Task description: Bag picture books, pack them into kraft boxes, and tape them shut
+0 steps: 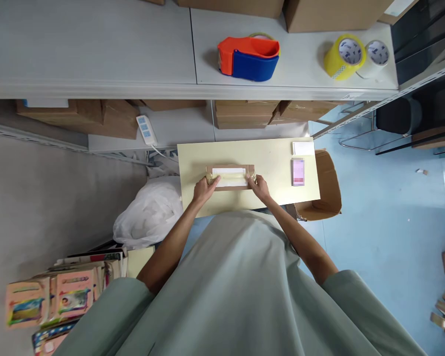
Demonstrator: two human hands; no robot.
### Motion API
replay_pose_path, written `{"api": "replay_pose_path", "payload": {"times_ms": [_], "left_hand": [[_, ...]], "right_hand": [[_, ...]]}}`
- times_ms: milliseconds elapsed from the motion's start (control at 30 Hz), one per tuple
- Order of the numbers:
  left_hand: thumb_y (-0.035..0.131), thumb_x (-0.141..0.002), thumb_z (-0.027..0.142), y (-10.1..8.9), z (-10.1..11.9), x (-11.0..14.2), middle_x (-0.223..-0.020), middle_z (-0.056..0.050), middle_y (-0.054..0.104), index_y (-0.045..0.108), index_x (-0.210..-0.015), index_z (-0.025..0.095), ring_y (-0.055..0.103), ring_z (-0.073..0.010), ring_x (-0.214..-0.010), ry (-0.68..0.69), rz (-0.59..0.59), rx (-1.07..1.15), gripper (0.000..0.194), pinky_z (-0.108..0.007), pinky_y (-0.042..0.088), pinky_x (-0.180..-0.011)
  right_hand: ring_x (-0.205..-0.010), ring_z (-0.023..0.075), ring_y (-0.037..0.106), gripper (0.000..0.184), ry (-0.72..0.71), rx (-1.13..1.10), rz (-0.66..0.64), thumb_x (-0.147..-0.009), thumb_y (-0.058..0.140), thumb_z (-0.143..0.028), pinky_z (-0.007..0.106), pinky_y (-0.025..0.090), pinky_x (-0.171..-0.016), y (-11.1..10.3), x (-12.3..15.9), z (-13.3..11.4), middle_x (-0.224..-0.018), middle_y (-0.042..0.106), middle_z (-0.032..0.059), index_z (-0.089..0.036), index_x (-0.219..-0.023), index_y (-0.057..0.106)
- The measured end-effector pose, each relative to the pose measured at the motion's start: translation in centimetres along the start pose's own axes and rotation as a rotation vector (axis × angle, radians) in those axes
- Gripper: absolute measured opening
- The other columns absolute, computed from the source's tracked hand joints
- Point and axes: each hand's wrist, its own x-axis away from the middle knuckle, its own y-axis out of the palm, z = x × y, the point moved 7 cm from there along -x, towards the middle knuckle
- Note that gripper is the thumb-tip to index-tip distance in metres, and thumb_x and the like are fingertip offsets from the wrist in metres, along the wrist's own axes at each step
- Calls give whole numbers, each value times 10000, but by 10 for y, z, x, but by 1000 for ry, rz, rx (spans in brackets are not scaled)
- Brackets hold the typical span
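Observation:
A small brown cardboard box (230,188) lies on the pale yellow tabletop (274,158) in front of me, with a white label on top and a strip of clear tape (228,176) across it. My left hand (205,189) grips the box's left end, thumb on top where the tape folds over. At the right end, my right hand (258,188) has its thumb and fingers closed on the box and the crinkled tape end. Further right on the tabletop lie a phone with a pink screen (297,172) and a white card or small box (303,148).
An orange and blue tape dispenser (249,58) and a yellow tape roll (344,57) rest on the grey shelf (133,59). Below it are a power strip (146,130) and cardboard boxes. A white plastic bag (148,212) and stacked books (70,296) are left; an open carton (321,207) stands right.

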Motion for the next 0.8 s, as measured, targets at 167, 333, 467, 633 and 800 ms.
{"api": "replay_pose_path", "payload": {"times_ms": [167,333,467,633,800], "left_hand": [[627,-1032,580,21,13,11,-854,-73,756,596,-814,246,731,-277,-874,116,-43,102,401,-329,509,-772],[764,-968,509,37,44,14,-1187,-124,794,738,-1028,215,741,-300,-1131,372,56,183,302,-370,574,-986],[815,-936,417,54,51,11,-1177,-139,753,755,-1027,205,728,-309,-1111,387,122,81,239,-408,589,-1032],[821,-896,278,86,48,19,-1150,-146,733,751,-1065,206,711,-354,-1175,264,124,-42,196,-465,588,-1086],[857,-790,197,95,51,45,-1580,-256,563,500,-1600,110,517,-433,-1542,156,204,-98,890,-571,440,-1303]], "right_hand": [[-1077,309,749,778,-76,-47,73,-1086,320,-846,430,604,-986,-32,17,14,-1267,765,195,-213,-1146,767],[-1380,357,676,696,-148,-23,111,-1054,546,-787,509,585,-1141,-81,25,47,-1557,655,187,-250,-1442,756],[-1252,345,726,647,-136,27,56,-1016,668,-725,518,636,-1065,-96,18,79,-1480,687,169,-273,-1469,762],[-1223,348,741,595,-114,65,-128,-1037,705,-568,544,646,-1062,-83,6,112,-1464,712,153,-287,-1562,697],[-1442,378,643,659,-240,76,-241,-1001,798,-459,568,564,-1212,-97,-7,134,-1557,681,163,-268,-1614,650]]}}
